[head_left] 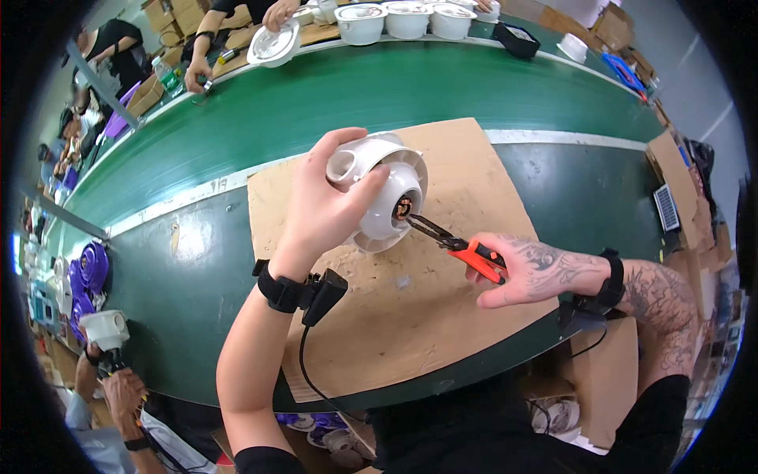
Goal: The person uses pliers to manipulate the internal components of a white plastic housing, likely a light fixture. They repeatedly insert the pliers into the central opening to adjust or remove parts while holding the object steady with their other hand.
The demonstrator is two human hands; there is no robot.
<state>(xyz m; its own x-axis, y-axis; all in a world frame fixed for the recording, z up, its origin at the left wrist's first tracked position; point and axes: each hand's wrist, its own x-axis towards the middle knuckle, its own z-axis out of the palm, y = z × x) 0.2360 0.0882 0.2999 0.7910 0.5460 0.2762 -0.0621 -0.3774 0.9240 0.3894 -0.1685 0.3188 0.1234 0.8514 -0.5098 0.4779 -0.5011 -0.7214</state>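
Observation:
My left hand (325,196) is wrapped round a rounded white plastic housing (381,207) and keeps it tilted above a cardboard sheet (442,324). A short tube stub juts from the housing beside my fingers. In its round opening, copper-coloured metal parts (403,208) show. My right hand (525,268) grips red-handled long-nose pliers (467,250). Their dark jaw tips reach the rim of that opening; whether they pinch anything there I cannot tell. Both my wrists wear black straps with small devices.
Beyond the cardboard runs a green conveyor belt (379,91). Across it stand several white tubs (362,25) and a co-worker's hand holds a white lid (274,45). Purple parts (93,268) and another worker's hands (124,395) are at left; a cardboard box (676,186) stands right.

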